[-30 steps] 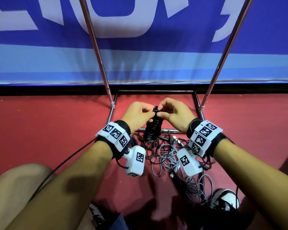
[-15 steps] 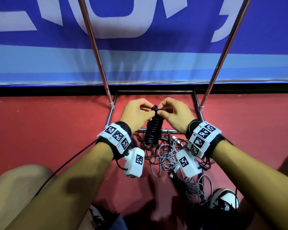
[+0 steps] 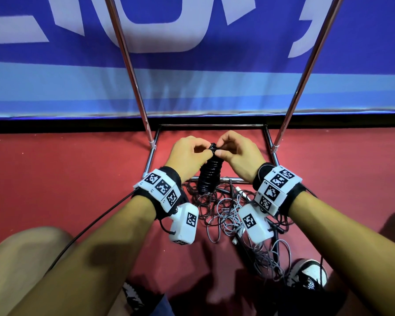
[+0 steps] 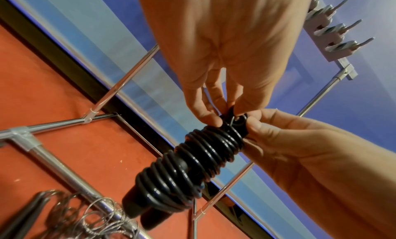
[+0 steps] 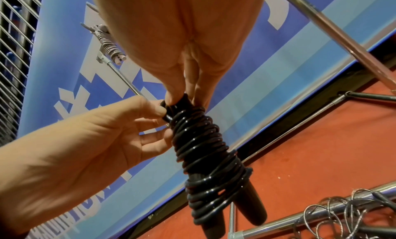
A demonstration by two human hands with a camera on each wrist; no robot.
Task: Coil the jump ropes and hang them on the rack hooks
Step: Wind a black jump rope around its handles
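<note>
A black jump rope (image 3: 209, 174) is wound in tight turns around its two black handles and stands upright above the rack's base frame. My left hand (image 3: 204, 152) pinches its top end from the left, and my right hand (image 3: 219, 152) pinches the same end from the right. In the left wrist view the fingertips of my left hand (image 4: 222, 114) meet the right hand (image 4: 252, 122) at the rope's end loop. The right wrist view shows the bundle (image 5: 205, 158) with both handle ends hanging free below. The rack hooks (image 4: 342, 32) sit high up.
A tangled pile of grey and black ropes (image 3: 228, 208) lies on the red floor under my wrists. Two slanted rack poles (image 3: 128, 65) rise on either side. A grey coiled rope (image 5: 111, 44) hangs on one hook. A shoe (image 3: 308, 274) is at the lower right.
Both hands stay at the top of the black bundle. Only the fingers have shifted a little there, and the bundle has barely moved.
</note>
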